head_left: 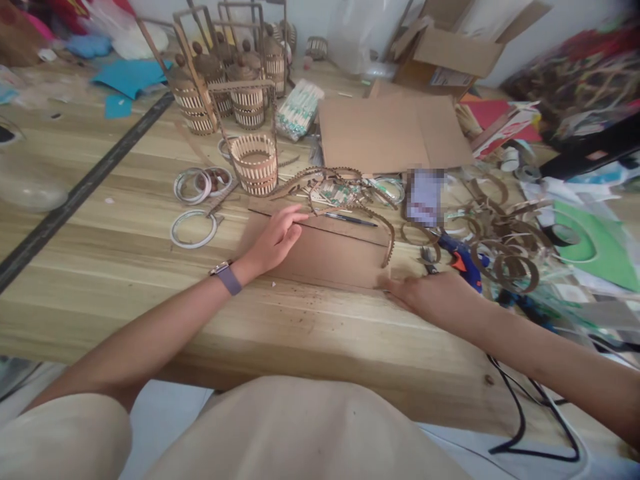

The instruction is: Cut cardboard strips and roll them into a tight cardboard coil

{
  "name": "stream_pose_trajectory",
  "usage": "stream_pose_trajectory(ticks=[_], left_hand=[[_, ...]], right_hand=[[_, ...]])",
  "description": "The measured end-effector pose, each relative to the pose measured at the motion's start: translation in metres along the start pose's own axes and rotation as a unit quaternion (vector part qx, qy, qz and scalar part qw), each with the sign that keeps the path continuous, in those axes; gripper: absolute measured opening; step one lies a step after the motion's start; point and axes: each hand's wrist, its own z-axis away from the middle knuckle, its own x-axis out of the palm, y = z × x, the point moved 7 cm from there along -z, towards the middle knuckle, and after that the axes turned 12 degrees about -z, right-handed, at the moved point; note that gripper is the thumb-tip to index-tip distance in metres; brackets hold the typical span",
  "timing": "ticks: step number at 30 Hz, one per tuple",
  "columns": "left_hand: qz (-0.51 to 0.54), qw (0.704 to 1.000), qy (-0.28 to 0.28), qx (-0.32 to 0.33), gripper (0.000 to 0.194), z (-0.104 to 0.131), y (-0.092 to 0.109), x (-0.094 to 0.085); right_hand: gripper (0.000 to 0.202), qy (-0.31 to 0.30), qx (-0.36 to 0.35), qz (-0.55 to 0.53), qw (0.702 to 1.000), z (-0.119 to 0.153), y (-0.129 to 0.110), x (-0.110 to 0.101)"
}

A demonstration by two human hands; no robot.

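A brown cardboard piece (330,257) with a dark line drawn along its far side lies flat before me. My left hand (275,241) rests on its left part, fingers stretched out towards the far edge. At the near right corner, the fingers of my right hand (433,297) are closed on the cardboard's edge; its fingertips are partly hidden. A pen (350,219) lies along the far side of the cardboard. A curved, notched cardboard strip (390,233) arches over its right end.
Behind stand a small matchstick basket (255,163) and several lidded ones. Rolls of tape (194,229) lie left. To the right are a blue glue gun (463,260), a phone (425,197) and cardboard rings (517,272). A larger cardboard sheet (390,133) lies at the back.
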Motion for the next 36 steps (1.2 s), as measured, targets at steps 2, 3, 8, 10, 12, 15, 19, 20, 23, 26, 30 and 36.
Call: stream_pose_trajectory(ticks=[2, 3, 8, 10, 12, 15, 19, 20, 23, 26, 30, 36], left_hand=[[-0.005, 1.0, -0.001, -0.001, 0.07, 0.0, 0.0, 0.0], [-0.008, 1.0, -0.001, 0.0, 0.069, 0.0, 0.0, 0.001], [-0.049, 0.998, 0.047, 0.011, 0.056, -0.001, 0.007, -0.01], [-0.078, 0.993, 0.093, -0.006, 0.043, 0.003, 0.005, -0.026], [-0.122, 0.983, 0.13, -0.053, 0.033, 0.013, -0.004, -0.045], [-0.243, 0.957, 0.097, -0.122, 0.015, 0.035, -0.023, -0.065], [-0.27, 0.949, -0.025, -0.161, 0.013, 0.066, -0.038, -0.058], [-0.261, 0.951, -0.037, -0.159, 0.014, 0.07, -0.037, -0.054], [-0.234, 0.958, -0.061, -0.152, 0.014, 0.076, -0.024, -0.041], [-0.239, 0.958, -0.095, -0.124, 0.013, 0.074, -0.008, -0.032], [-0.313, 0.946, -0.052, -0.068, 0.018, 0.062, 0.008, -0.043], [-0.262, 0.962, -0.025, 0.069, 0.026, 0.025, 0.02, -0.028]], right_hand=[[0.029, -0.056, 0.05, 0.017, 0.997, 0.015, 0.021, 0.011], [0.027, -0.072, 0.064, 0.022, 0.995, 0.021, 0.029, 0.014], [0.024, -0.073, 0.105, 0.021, 0.992, 0.044, 0.053, 0.009], [0.027, -0.054, 0.11, -0.003, 0.992, 0.048, 0.055, 0.007], [0.029, -0.034, 0.103, -0.027, 0.994, 0.048, 0.055, 0.008], [0.029, -0.024, 0.084, -0.037, 0.995, 0.039, 0.048, 0.013], [0.032, -0.026, 0.022, -0.051, 0.998, 0.011, 0.019, 0.004], [0.033, -0.021, 0.003, -0.053, 0.998, 0.002, 0.009, -0.002], [0.033, -0.009, -0.047, -0.06, 0.997, -0.025, -0.027, -0.025], [0.031, 0.001, -0.09, -0.064, 0.994, -0.051, -0.06, -0.042], [0.037, 0.003, -0.116, -0.071, 0.991, -0.077, -0.091, -0.052], [0.038, 0.003, -0.133, -0.072, 0.989, -0.091, -0.115, -0.056]])
